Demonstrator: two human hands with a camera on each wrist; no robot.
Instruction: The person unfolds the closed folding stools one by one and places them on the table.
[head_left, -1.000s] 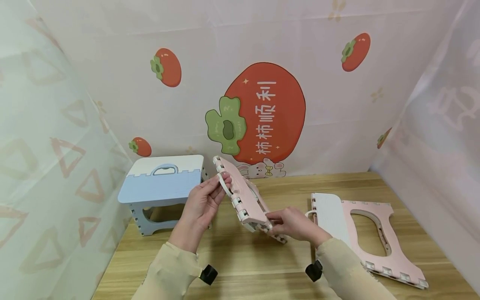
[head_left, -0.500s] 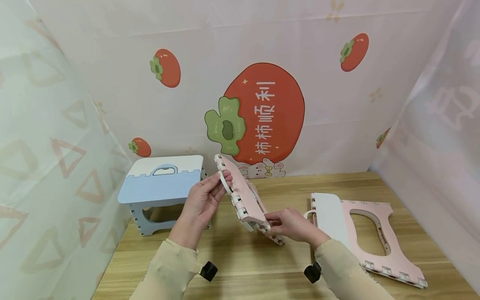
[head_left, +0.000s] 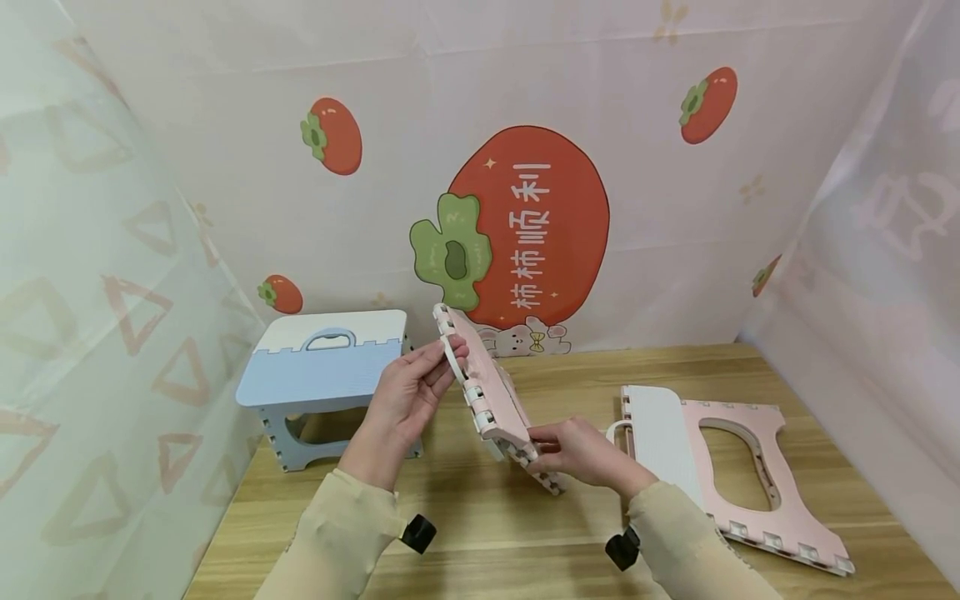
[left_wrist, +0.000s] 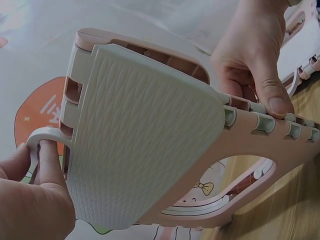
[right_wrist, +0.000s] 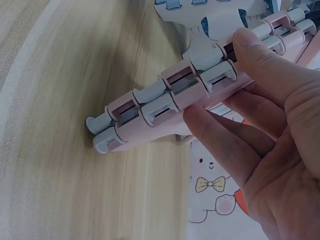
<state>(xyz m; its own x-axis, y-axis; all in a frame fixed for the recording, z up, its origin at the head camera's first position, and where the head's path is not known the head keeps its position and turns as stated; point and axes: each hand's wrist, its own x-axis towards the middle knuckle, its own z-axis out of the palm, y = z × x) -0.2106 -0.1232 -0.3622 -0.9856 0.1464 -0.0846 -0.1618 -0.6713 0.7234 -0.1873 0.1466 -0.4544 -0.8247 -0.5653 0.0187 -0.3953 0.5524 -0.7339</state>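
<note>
A pink and white folding stool (head_left: 491, 379), mostly folded, leans at a slant between both hands in the middle of the head view. My left hand (head_left: 405, 396) holds its white carry handle (left_wrist: 42, 134), with fingers hooked through the loop. On the lower side my right hand (head_left: 581, 454) pinches the stool's edge between thumb and fingers. The right wrist view shows the thumb (right_wrist: 250, 47) over a double row of interlocking leg edges (right_wrist: 165, 97), fingers underneath. The textured white half of the seat (left_wrist: 145, 125) faces the left wrist camera, beside a pink leg with an oval cutout.
At the back left a blue and white folding stool (head_left: 322, 375) stands unfolded. A second pink and white stool (head_left: 663, 433) lies folded flat on the wooden table (head_left: 480, 558) at right. A printed cloth backdrop (head_left: 375, 233) rises behind, with cloth sides left and right.
The held stool has swung a little: its upper end went slightly up and right, its lower tip slightly down and left. Both hands have kept their grip.
</note>
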